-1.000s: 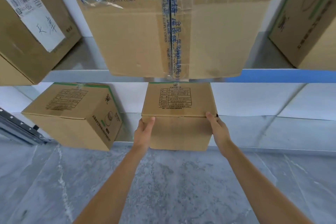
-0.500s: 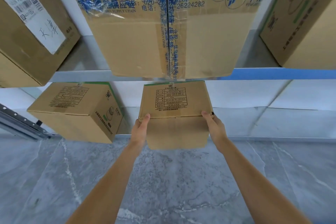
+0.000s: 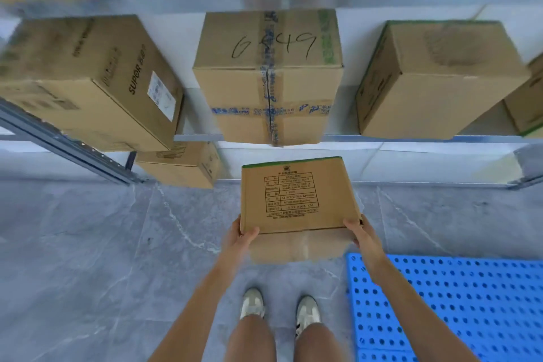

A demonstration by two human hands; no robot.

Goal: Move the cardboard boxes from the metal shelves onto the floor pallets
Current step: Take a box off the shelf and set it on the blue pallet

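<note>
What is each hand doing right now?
Left hand: grips the box at its left corner.
Right hand: grips the box at its right corner.

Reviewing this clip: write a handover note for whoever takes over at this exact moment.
Hands: the left hand and right hand grip the small cardboard box at its near corners, holding it off the shelves and above the floor.
Done: that box is out; it is not yet on the blue pallet, which lies to the right.
Left: set it down there, then fetch others, such as the 6449 box and SUPOR box on the metal shelf.
</note>
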